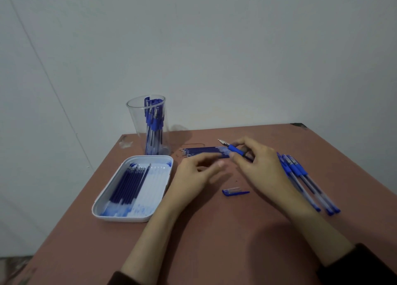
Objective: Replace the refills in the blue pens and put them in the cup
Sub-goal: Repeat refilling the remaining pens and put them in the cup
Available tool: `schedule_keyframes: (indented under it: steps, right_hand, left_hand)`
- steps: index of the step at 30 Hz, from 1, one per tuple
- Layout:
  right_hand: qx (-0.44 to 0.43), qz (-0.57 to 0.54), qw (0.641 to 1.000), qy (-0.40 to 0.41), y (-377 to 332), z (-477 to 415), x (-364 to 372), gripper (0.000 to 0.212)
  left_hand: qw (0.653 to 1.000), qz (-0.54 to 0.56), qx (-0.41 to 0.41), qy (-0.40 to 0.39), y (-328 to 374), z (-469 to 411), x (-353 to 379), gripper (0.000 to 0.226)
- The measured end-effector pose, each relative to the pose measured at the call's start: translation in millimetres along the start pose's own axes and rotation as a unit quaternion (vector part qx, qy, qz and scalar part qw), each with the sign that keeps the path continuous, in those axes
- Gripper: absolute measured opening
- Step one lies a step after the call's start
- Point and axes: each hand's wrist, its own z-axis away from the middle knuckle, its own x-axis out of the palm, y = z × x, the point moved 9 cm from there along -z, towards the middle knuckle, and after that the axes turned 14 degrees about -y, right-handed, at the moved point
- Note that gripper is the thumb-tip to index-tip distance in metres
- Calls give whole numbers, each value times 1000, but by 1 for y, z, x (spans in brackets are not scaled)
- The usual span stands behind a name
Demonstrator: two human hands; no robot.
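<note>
— What's the biggest thing on your feed?

— I'm looking down at a reddish-brown tabletop (214,241) set against a pale grey wall (214,48). On its left side I see a white rectangular plastic tray (129,218). A bundle of dark blue refills (129,184) lies lengthwise in the tray's left half, tips pointing away from the person. The tray floor is smeared with blue ink.

— And the cup?

— The tall clear plastic cup (137,121) stands upright just behind the tray, near the table's far left corner. A bunch of blue-capped pens (153,126) stands inside it.

— The hands?

— The right hand (262,164) pinches an uncapped pen with a blue rubber grip (235,150) between thumb and fingertips. It holds the pen at the grip, above the table, with the metal tip aimed up and to the left. The left hand (193,175) is spread with its fingers straight, and I can make out nothing held in it. Its blurred fingertips reach over the near edge of a row of loose dark blue refills (202,151), which lies on the table between the cup and the right hand. I can't tell whether they touch the row.

— Anything smaller?

— Just right of the right wrist, a few clear-barrelled blue pens (307,181) lie side by side on the table. Between the two forearms I see a single blue pen cap (235,192) on its side, apart from both hands.
</note>
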Motion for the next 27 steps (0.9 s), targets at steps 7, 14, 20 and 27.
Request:
schedule_keyframes:
  steps: [7,14,20,27]
  right_hand:
    - [73,-369,900,-218,-5,7,50,21]
    - [17,-321,927,-192,-10,6,48,18]
    - [4,-279,948,-151,-12,6,45,13]
    - [7,-213,976,-53,-1,2,24,13]
  left_hand:
    - [938,345,16,15,-10,-4,5,22]
    - [928,367,37,51,-5,-2,-5,22]
    - [906,419,43,47,-3,-3,-1,32]
    - [913,402,28,65,-9,-2,-7,31]
